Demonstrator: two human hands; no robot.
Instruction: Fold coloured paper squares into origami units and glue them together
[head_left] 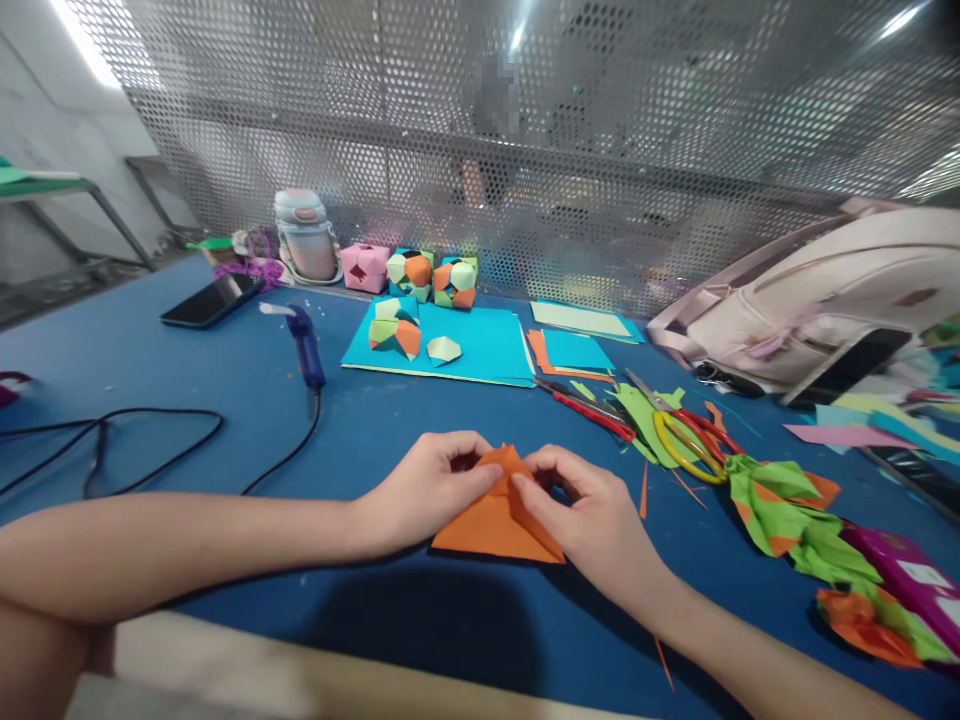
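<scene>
Between my hands, near the front of the blue table, is a partly folded sheet of orange paper (491,530). My left hand (431,490) pinches its upper left side, thumb on top. On the upper right side, my right hand (581,495) grips the paper with its thumb over a folded flap. The paper comes to a peak between the thumbs and spreads wide towards me. Fingertips behind the paper are partly hidden. Beyond my hands lie a multicoloured folded-paper piece (395,338) and a small cream folded piece (444,350) on blue paper sheets (480,345).
Left stands a blue glue gun (306,345) with a black cord, and a phone (212,300). Paper cubes (365,268) and a bottle (307,235) line the back. Right are red-handled scissors (592,408), yellow-handled scissors (686,445), green scraps (787,510) and a backpack (825,290).
</scene>
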